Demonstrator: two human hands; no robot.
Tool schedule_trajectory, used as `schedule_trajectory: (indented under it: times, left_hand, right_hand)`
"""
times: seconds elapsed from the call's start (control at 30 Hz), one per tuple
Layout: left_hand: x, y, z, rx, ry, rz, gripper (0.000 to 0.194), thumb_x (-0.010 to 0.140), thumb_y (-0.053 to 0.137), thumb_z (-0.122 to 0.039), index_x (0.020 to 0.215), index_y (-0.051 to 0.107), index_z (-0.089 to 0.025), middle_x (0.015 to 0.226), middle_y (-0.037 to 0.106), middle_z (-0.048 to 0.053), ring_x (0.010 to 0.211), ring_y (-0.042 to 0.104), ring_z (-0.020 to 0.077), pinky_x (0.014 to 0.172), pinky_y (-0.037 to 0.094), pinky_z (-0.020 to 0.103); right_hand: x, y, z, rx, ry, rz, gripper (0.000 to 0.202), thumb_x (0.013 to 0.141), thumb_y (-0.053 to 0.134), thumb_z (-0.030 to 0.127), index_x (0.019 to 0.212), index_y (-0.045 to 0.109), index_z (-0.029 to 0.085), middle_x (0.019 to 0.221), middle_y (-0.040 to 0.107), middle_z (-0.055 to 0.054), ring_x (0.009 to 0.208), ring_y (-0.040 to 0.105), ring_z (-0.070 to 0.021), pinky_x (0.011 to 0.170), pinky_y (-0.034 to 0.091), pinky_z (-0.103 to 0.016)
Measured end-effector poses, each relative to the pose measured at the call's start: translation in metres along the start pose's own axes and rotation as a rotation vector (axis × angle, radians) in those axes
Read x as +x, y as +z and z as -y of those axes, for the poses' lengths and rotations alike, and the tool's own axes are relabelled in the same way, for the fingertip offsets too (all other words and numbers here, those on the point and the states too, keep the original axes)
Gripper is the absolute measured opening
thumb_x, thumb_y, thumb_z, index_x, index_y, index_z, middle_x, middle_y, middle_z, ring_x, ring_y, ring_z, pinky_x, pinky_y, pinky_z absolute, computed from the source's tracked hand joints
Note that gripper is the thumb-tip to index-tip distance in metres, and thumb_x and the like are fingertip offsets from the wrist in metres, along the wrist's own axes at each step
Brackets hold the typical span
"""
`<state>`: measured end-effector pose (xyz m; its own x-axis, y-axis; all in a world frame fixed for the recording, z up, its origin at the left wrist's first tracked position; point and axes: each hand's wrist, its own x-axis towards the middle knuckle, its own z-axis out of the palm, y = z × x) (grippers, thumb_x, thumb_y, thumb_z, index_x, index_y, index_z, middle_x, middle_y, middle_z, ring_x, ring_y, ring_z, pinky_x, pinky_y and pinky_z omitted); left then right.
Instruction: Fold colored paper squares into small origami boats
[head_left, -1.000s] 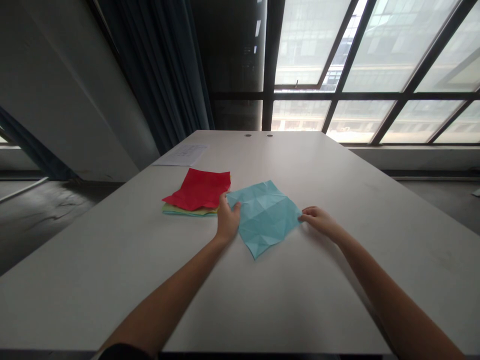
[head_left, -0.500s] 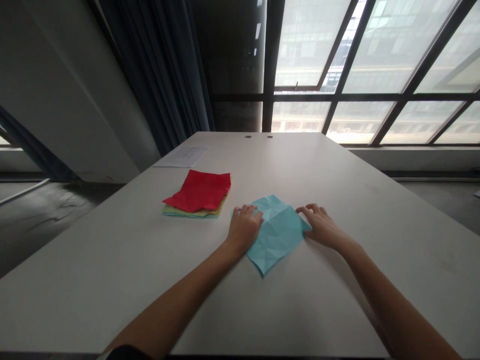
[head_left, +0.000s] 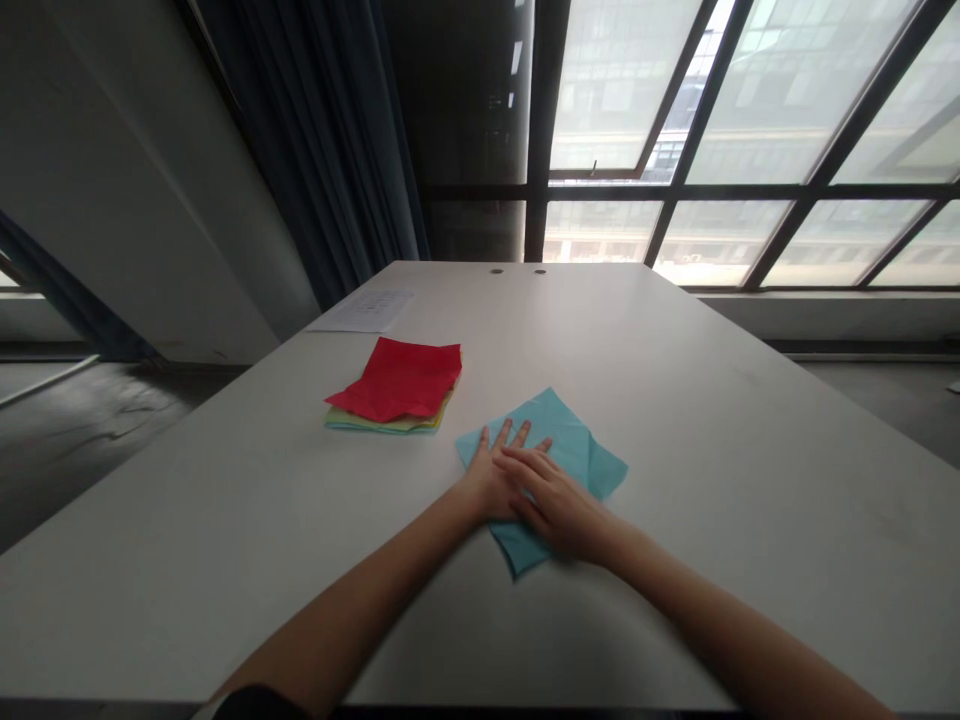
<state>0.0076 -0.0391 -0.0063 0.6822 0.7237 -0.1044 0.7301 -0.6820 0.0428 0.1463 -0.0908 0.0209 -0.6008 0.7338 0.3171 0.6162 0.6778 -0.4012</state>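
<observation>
A light blue sheet of paper (head_left: 559,425) with crease lines lies on the white table, turned cornerwise to me. My left hand (head_left: 499,475) rests flat on its left part, fingers spread. Across the back of that hand lies my right hand (head_left: 559,500), fingers stretched out and pointing left. Together the hands hide the middle of the sheet. Its right corner and near corner show past them, lifted slightly off the table.
To the left sits a stack of coloured sheets (head_left: 405,380), red on top with yellow and light blue beneath. A printed white page (head_left: 364,311) lies at the table's far left edge. The white table (head_left: 712,400) runs toward the windows; a dark curtain (head_left: 322,150) hangs at left.
My right hand has left the sheet's right corner and moved left onto my left hand. The left hand's fingers have spread flat. The sheet's near corner has shifted slightly toward me.
</observation>
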Motion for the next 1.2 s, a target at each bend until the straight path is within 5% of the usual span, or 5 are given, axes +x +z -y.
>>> schedule_trajectory:
  times: [0.17, 0.4, 0.83, 1.03, 1.2]
  left_hand:
    - [-0.002, -0.007, 0.012, -0.072, 0.079, 0.051, 0.108, 0.059, 0.047, -0.070, 0.138, -0.005, -0.019, 0.146, 0.002, 0.011, 0.132, -0.001, 0.0330, 0.102, 0.008, 0.055]
    - [-0.005, -0.012, 0.037, -0.066, -0.091, 0.050, 0.093, 0.068, 0.022, -0.076, 0.139, 0.003, -0.018, 0.146, -0.001, 0.011, 0.133, 0.004, 0.0289, 0.102, 0.007, 0.055]
    - [-0.013, -0.039, 0.027, -0.014, -0.656, -0.138, 0.076, 0.078, 0.034, -0.057, 0.137, 0.015, -0.013, 0.115, 0.051, 0.020, 0.099, 0.054, 0.0314, 0.073, 0.044, 0.038]
    - [-0.015, -0.045, 0.035, -0.117, -0.662, -0.121, 0.076, 0.080, 0.034, -0.052, 0.137, 0.010, -0.008, 0.094, 0.062, 0.018, 0.089, 0.059, 0.0293, 0.071, 0.043, 0.035]
    - [-0.015, -0.048, 0.046, -0.248, -0.453, -0.242, 0.056, 0.076, 0.049, -0.029, 0.129, 0.033, -0.015, 0.091, 0.063, 0.009, 0.087, 0.059, 0.0213, 0.073, 0.042, 0.028]
  right_hand:
    - [-0.008, 0.008, -0.022, -0.081, 0.391, 0.165, 0.065, 0.086, 0.029, 0.046, 0.139, 0.011, 0.012, 0.145, 0.013, -0.011, 0.133, 0.011, -0.0252, 0.105, 0.015, -0.049]
    - [-0.016, -0.001, -0.049, -0.229, 0.526, 0.309, 0.065, 0.083, 0.016, 0.061, 0.139, 0.012, 0.027, 0.146, 0.007, -0.006, 0.133, 0.004, -0.0269, 0.103, 0.005, -0.054]
    - [-0.014, -0.007, -0.058, -0.334, 0.751, 0.136, 0.066, 0.078, 0.035, 0.062, 0.134, 0.028, 0.028, 0.137, 0.030, -0.014, 0.124, 0.026, -0.0340, 0.097, 0.022, -0.047]
    - [-0.014, -0.010, -0.061, -0.308, 0.784, 0.029, 0.065, 0.077, 0.043, 0.052, 0.132, 0.032, 0.018, 0.124, 0.040, -0.017, 0.114, 0.036, -0.0328, 0.090, 0.030, -0.045]
    - [-0.013, -0.019, -0.072, -0.085, 0.725, -0.072, 0.042, 0.078, 0.045, 0.035, 0.119, 0.047, 0.027, 0.104, 0.049, -0.011, 0.097, 0.048, -0.0254, 0.081, 0.037, -0.041]
